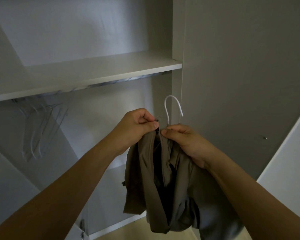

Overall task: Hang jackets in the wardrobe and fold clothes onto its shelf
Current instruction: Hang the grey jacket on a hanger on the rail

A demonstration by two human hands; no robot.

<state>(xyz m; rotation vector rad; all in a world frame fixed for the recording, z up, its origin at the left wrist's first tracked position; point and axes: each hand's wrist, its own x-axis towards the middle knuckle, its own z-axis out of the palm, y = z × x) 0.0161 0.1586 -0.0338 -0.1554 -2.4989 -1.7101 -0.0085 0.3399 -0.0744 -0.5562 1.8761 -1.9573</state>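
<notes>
**Jacket on its hanger, held up at the wardrobe**

I am holding a brown jacket (164, 179) up in front of the open wardrobe (177, 40), below the level of the shelf (93, 73). The jacket has a dark lining and a black zip (157, 129) running down its front, and it hangs in loose folds between my forearms. It sits on a white hanger (173, 108), whose hook sticks up above the collar, just right of my left hand and just above my right.

My left hand (137, 127) pinches the top of the zip: thumb and forefinger are clamped together on the small black pull, the other fingers curled in behind. My right hand (185, 141) grips the collar on the other side of the zip, the fingers curled round the cloth with the thumb pressed on top. The two hands are almost touching at the neck of the jacket.

Further back, under the shelf, a rail (100, 84) runs across the wardrobe. A bunch of bare wire hangers (42, 129) hangs from it at the left, well apart from the jacket. To the right of the opening stands a plain grey panel (241, 84); I cannot tell whether it is a door or a wall. A strip of pale floor (137, 227) shows at the bottom, below the hem of the jacket.
</notes>
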